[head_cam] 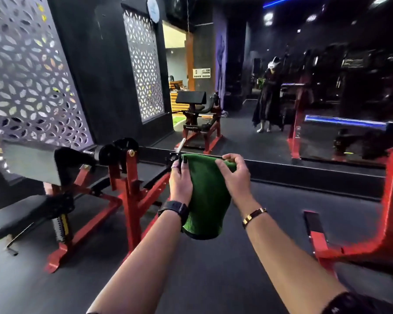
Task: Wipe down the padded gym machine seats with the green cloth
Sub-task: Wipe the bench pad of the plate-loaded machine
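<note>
The green cloth (208, 198) hangs in front of me at mid frame, held up by both hands at its top edge. My left hand (180, 180) grips the top left corner, and my right hand (233, 175) pinches the top right corner. A red-framed gym machine stands to the left with a black padded seat (21, 215) low at the left edge and a grey angled arm pad (32, 165) above it. Both hands are well to the right of that seat, apart from it.
The machine's red frame (132, 200) runs across the floor left of my arms. Another red machine frame (372, 234) with a black footplate stands at the right. A wall mirror (281, 98) ahead reflects a bench and a standing person. Dark rubber floor lies underfoot.
</note>
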Motion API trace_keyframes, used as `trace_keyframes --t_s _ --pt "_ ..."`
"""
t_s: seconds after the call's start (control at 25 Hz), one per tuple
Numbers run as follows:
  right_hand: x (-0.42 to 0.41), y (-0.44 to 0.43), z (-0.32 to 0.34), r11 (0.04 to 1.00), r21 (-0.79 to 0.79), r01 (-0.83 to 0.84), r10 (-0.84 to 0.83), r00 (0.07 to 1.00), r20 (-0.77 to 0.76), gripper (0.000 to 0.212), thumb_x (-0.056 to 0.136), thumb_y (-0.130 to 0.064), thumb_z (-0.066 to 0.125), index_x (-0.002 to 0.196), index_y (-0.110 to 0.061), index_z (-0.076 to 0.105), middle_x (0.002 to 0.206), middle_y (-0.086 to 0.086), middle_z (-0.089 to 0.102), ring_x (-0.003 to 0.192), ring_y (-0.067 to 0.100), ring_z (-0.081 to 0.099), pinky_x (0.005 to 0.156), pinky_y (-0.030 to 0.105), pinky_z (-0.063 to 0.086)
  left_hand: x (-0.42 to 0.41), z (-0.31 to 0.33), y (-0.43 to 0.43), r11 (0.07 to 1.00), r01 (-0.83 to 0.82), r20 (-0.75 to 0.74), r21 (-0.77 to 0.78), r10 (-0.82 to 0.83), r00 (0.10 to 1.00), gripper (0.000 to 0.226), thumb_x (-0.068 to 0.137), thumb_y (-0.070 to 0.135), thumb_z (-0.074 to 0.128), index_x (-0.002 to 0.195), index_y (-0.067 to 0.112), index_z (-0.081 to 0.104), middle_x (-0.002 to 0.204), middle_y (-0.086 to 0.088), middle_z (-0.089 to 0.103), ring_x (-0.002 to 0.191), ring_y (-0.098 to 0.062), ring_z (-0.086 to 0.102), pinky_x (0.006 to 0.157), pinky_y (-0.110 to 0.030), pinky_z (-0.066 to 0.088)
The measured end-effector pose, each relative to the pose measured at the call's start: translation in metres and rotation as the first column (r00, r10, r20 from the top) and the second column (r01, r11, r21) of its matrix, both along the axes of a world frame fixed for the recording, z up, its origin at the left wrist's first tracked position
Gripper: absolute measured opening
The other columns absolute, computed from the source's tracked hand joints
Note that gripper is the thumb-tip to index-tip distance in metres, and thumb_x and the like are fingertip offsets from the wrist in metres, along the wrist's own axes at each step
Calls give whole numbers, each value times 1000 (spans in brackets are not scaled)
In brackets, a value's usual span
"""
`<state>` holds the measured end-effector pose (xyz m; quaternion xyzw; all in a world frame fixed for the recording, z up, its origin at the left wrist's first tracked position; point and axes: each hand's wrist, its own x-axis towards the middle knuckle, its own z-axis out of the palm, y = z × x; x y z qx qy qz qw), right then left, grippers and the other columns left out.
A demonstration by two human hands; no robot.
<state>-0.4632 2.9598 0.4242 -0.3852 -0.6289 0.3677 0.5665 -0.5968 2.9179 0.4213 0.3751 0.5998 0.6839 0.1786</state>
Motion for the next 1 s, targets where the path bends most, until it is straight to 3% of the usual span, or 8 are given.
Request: trace_keyframes --t_s 0.16,0.32,0.4,0.56,0.72,0.84,1.0 --pt "-16 100 -27 977 -213 27 -57 989 -135 53 69 -61 63 106 -24 56 100 -1 67 94 17 65 84 43 55 -13 -4 113 994 107 55 0 -106 993 39 98 38 38 114 6 53 109 -17 62 100 -31 58 88 -41 46" --pt "-27 219 -48 945 -325 33 -109 970 -218 32 82 -45 65 96 -17 64 93 2 70 92 21 67 82 40 56 -17 -6 239 981 184 79 59 -189 979 31 98 37 37 121 20 50 104 5 58 97 -12 54 87 -30 42" --pt "-31 283 -50 946 -317 62 -132 970 -202 21 85 -38 64 88 -17 67 88 1 71 88 20 67 79 39 55 -22 -9 308 980 195 70 45 -198 978 31 98 39 37 116 17 50 101 8 56 97 -13 54 86 -27 39" --pt "-31 426 -24 957 -238 165 -199 972 -124 18 89 -34 61 87 -17 65 83 -3 68 85 17 64 72 28 51 -33 -9 467 989 146 44 -26 -145 988 58 92 55 38 123 8 50 123 -14 58 115 -29 53 101 -46 41" --pt "-29 535 -20 960 -169 224 -242 966 -95 20 91 -37 58 85 -18 62 83 0 66 82 18 62 75 36 51 -34 3 578 980 197 19 1 -197 980 39 99 34 39 121 5 52 116 -11 59 110 -25 52 95 -35 40" --pt "-27 623 -28 945 -145 295 -309 946 -93 31 92 -41 54 87 -11 61 81 9 66 79 26 62 74 41 50 -31 -2 667 969 247 20 20 -248 969 35 99 34 39 113 7 56 108 -10 61 104 -27 55 93 -41 43" --pt "-24 747 -36 894 -167 417 -436 894 -103 35 95 -35 51 84 -3 57 70 3 55 70 19 50 71 38 45 -23 -18 803 951 308 27 1 -308 951 31 98 37 42 104 11 57 97 -7 61 91 -24 55 88 -44 44"
